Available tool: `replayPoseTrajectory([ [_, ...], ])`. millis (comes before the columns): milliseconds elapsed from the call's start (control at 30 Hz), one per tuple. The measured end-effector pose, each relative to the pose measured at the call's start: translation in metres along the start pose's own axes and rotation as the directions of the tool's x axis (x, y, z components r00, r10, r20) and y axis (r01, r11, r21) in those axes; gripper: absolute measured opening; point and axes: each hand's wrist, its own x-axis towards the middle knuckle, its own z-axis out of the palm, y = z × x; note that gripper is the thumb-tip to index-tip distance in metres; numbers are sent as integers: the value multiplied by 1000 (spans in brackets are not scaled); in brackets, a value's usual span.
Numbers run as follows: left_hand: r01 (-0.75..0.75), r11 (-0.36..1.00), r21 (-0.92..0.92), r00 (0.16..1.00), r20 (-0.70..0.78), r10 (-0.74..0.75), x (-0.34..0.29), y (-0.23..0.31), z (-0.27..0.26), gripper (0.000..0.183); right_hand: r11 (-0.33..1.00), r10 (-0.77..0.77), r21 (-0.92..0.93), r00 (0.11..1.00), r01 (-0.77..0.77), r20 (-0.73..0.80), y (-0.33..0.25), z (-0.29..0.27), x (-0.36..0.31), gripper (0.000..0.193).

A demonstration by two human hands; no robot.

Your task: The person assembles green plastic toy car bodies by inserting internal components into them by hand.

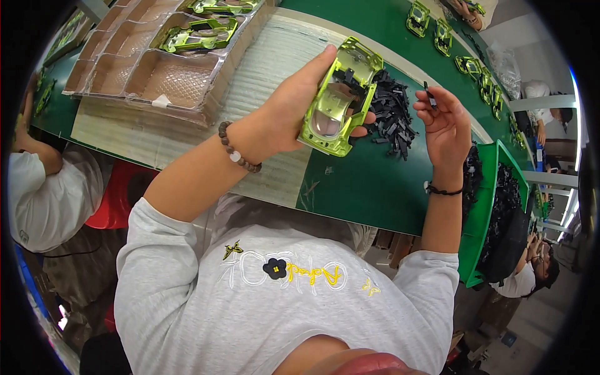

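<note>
My left hand (292, 103) is wrapped round a shiny lime-green toy car body shell (331, 119), holding it tilted above the table. Its hollow side shows, with a clear window piece and a black part inside. My right hand (447, 128) is raised to the right of the shell, apart from it. A small black plastic part (429, 97) is pinched between the thumb and fingertips there. Between my hands, a loose pile of small black plastic parts (395, 115) lies on the green table (369, 187).
A divided tray (169, 81) at the left holds green car shells (199, 34). More shells (444, 37) lie along the belt at the far right. Near my right elbow stands a green bin (484, 244) of black parts. Co-workers sit at both sides, one sleeve (56, 194) close at left.
</note>
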Motion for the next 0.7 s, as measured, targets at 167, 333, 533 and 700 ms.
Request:
replayPoseTrajectory([
  [167,-5,987,158,1000,3,4,-2,-3,-3,57,820,-178,-553,984,149,1,-10,61,13,25],
  [333,-29,982,189,999,28,24,-3,-7,-2,56,167,-477,-888,823,428,308,-13,91,26,6],
  [533,-81,974,213,994,83,65,-3,-8,0,53,-156,-505,-869,718,469,479,-8,94,27,8],
  [700,-26,991,132,997,79,16,-6,-8,0,54,105,-545,-900,782,422,303,5,97,23,9],
])
